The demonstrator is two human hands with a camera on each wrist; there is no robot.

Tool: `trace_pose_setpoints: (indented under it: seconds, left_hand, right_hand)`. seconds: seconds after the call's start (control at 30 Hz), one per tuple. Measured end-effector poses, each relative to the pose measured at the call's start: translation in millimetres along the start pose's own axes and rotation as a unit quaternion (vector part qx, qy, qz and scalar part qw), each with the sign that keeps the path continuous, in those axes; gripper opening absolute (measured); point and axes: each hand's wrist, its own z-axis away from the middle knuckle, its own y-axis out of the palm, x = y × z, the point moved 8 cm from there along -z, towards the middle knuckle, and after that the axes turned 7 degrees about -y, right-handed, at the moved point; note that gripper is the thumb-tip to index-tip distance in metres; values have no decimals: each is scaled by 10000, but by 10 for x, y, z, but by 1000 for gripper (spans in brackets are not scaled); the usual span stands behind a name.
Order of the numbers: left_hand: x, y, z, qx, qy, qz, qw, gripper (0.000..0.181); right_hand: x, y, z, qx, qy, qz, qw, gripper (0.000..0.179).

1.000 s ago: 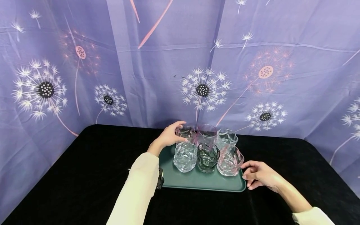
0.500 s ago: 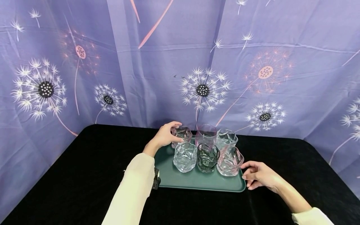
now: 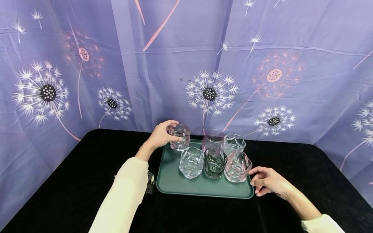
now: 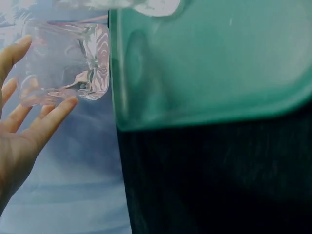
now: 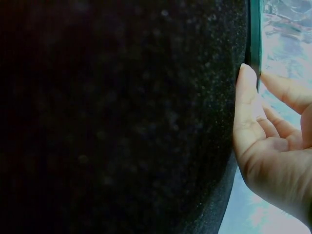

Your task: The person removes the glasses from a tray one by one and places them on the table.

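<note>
The left hand grips a clear glass tumbler, now shifted apart from the purple-tinted tumbler; the right hand pinches the green rectangular tray.

Dandelion-print curtains screen off this tabletop workspace.

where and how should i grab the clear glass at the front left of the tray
Grip the clear glass around its side wall, likely best from the left: bare tray lies there, while the dark glass stands close on its right. Its uneven surface may aid grip.
</note>
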Motion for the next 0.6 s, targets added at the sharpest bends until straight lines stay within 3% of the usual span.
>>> trace_pose_setpoints:
  seconds: [0.33,0.6]
  left_hand:
    - [184,-373,102,-295,-186,-175,9992,64]
    - [342,-769,204,-664,-226,-440,9966,61]
  right_hand:
    - [1,-13,-2,-33,32,47,10000,44]
    - [6,0,3,-13,-14,-24,10000,46]
